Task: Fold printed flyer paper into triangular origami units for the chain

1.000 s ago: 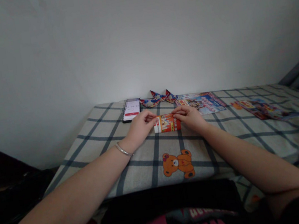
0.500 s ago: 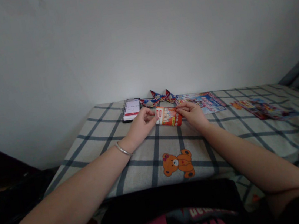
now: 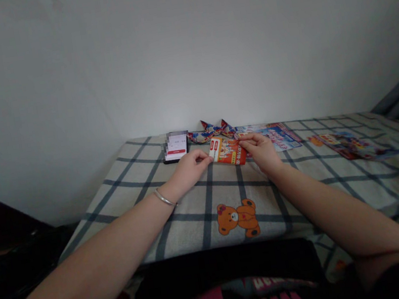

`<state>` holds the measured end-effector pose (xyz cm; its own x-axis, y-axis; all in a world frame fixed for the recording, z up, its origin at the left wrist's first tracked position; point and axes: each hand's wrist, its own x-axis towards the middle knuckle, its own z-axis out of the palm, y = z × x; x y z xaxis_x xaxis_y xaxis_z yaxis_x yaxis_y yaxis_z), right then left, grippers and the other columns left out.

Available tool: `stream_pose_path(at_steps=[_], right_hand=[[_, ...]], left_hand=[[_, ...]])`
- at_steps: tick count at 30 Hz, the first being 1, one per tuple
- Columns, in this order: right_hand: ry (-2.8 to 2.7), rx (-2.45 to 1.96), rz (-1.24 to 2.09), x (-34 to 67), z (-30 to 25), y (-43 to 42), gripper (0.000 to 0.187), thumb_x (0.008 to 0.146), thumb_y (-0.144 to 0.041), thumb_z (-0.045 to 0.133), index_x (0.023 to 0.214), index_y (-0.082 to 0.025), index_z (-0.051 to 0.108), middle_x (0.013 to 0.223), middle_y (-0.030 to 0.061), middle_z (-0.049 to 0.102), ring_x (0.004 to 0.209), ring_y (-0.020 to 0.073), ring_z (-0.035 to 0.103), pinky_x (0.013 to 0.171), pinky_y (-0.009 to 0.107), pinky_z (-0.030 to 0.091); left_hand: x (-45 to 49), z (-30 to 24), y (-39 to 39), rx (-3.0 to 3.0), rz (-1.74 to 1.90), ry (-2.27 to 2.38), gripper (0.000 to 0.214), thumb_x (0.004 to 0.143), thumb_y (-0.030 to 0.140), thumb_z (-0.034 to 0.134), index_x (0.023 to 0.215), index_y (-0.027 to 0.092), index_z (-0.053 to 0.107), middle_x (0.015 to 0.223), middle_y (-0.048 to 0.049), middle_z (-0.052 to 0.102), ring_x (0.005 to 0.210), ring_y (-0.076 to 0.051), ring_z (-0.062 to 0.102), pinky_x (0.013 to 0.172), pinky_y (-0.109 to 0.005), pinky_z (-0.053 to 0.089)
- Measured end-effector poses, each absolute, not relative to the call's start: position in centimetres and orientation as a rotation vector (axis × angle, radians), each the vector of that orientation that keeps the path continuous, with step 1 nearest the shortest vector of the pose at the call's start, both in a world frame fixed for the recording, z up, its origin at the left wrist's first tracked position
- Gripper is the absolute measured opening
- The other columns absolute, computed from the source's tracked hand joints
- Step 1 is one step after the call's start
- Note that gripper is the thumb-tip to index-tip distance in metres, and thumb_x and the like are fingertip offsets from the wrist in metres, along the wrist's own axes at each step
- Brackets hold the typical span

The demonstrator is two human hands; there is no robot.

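Between my two hands is a small orange and white printed sheet of paper [image 3: 228, 151], with red labels on its white end. My left hand [image 3: 194, 164] pinches the sheet's left edge between thumb and fingers. At the opposite edge my right hand [image 3: 260, 150] pinches the upper right part. The sheet looks nearly flat and is held over the cloth. Just behind it lies a folded, pointed paper piece [image 3: 212, 131] in blue and red print.
A phone [image 3: 175, 147] with a lit screen lies left of the folded piece. Colourful printed sheets [image 3: 279, 136] and another leaflet [image 3: 356, 143] lie to the right. A checked cloth [image 3: 188, 226] with a printed bear covers the table, which meets a plain wall [image 3: 185, 51].
The orange sheet has tilted and flattened, showing more of its printed face. My right hand has shifted slightly right, and my left fingers have closed more tightly at its edge.
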<state>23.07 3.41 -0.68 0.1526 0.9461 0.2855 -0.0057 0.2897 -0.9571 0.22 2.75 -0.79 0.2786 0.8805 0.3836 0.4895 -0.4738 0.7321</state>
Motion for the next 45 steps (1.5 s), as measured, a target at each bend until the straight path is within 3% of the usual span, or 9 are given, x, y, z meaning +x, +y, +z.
stream_pose_path(at_steps=[5, 11, 16, 23, 29, 35, 45], right_hand=[[-1.240, -1.046, 0.900, 23.1, -0.9, 3.5, 0.027, 0.060, -0.037, 0.077, 0.078, -0.020, 0.067, 0.071, 0.0010, 0.073, 0.067, 0.0161, 0.068, 0.062, 0.028, 0.055], [-1.365, -1.025, 0.926, 23.0, -1.3, 3.4, 0.028, 0.063, -0.040, 0.076, 0.080, -0.020, 0.067, 0.079, 0.0038, 0.075, 0.077, 0.0191, 0.071, 0.072, 0.033, 0.058], [-1.498, -1.038, 0.881, 22.7, -1.6, 3.3, 0.028, 0.069, -0.043, 0.075, 0.083, -0.020, 0.068, 0.084, 0.0055, 0.075, 0.087, 0.0219, 0.071, 0.079, 0.037, 0.058], [-1.561, -1.084, 0.862, 22.6, -1.6, 3.1, 0.028, 0.069, -0.041, 0.074, 0.089, -0.021, 0.067, 0.085, 0.0041, 0.074, 0.081, 0.0198, 0.070, 0.074, 0.034, 0.058], [-1.602, -1.160, 0.746, 23.0, -1.6, 3.3, 0.024, 0.072, -0.036, 0.070, 0.089, -0.020, 0.067, 0.068, 0.0008, 0.071, 0.066, 0.0170, 0.067, 0.066, 0.031, 0.055], [-1.531, -1.146, 0.845, 23.0, -1.5, 3.3, 0.017, 0.072, -0.031, 0.071, 0.084, -0.020, 0.068, 0.080, 0.0038, 0.075, 0.079, 0.0198, 0.071, 0.074, 0.033, 0.058], [-1.599, -1.292, 0.754, 23.2, -1.6, 3.7, 0.008, 0.076, -0.024, 0.069, 0.083, -0.021, 0.072, 0.085, 0.0019, 0.076, 0.082, 0.0180, 0.072, 0.079, 0.033, 0.058]], left_hand=[[0.2, -1.2, 3.0, 2.013, 1.057, 1.211, 0.016, 0.081, 0.031, 0.062, 0.075, 0.016, 0.059, 0.073, 0.0000, 0.062, 0.068, -0.015, 0.056, 0.062, -0.027, 0.043], [0.6, -1.3, 2.7, 1.827, 1.254, 0.981, 0.019, 0.082, 0.030, 0.062, 0.093, 0.018, 0.053, 0.088, -0.0014, 0.066, 0.082, -0.016, 0.064, 0.074, -0.028, 0.052], [0.5, -1.0, 2.4, 1.724, 1.330, 0.891, 0.030, 0.083, 0.029, 0.062, 0.108, 0.019, 0.047, 0.088, -0.0021, 0.068, 0.086, -0.019, 0.068, 0.071, -0.029, 0.054], [0.4, -0.5, 2.2, 1.769, 1.323, 1.000, 0.017, 0.082, 0.023, 0.061, 0.098, 0.017, 0.058, 0.086, -0.0025, 0.070, 0.084, -0.018, 0.069, 0.073, -0.027, 0.054], [0.3, -0.8, 2.3, 1.784, 1.345, 0.998, 0.018, 0.081, 0.022, 0.064, 0.098, 0.018, 0.060, 0.084, -0.0015, 0.071, 0.083, -0.017, 0.069, 0.072, -0.026, 0.054], [0.2, -1.2, 3.0, 1.705, 1.327, 1.058, 0.015, 0.081, 0.025, 0.065, 0.093, 0.018, 0.061, 0.088, -0.0023, 0.072, 0.080, -0.017, 0.069, 0.073, -0.028, 0.056], [0.0, -1.6, 3.7, 1.775, 1.230, 1.156, 0.006, 0.079, 0.020, 0.065, 0.084, 0.016, 0.063, 0.081, -0.0033, 0.071, 0.073, -0.016, 0.067, 0.070, -0.030, 0.055]])
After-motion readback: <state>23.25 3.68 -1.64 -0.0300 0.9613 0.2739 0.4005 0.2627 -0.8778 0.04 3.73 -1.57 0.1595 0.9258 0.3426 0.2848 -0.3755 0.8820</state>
